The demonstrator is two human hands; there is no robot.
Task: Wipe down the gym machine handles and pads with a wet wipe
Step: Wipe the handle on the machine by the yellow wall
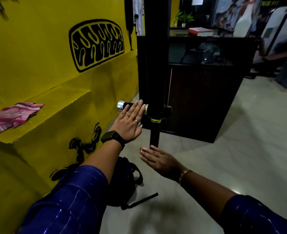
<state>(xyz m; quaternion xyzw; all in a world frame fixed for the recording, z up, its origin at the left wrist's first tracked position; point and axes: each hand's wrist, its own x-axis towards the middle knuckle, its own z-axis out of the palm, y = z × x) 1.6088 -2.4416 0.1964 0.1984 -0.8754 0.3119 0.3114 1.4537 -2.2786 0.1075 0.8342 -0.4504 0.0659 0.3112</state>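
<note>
L hand [131, 121] lay flat on the handle [128, 106], fingers [140, 108] straight and together, gripping nothing. The handle stuck out leftward from a black post [156, 65], chrome cap at its free end. R hand [159, 162] hovered open by the post's lower end, fingers extended, empty; contact w/ post could not be told. No wipe seen in either hand. A pink cloth [12, 115] lay on the yellow ledge [58, 105], near its left edge. A black bag [124, 181] sat on the floor [223, 149] below the L forearm.
</note>
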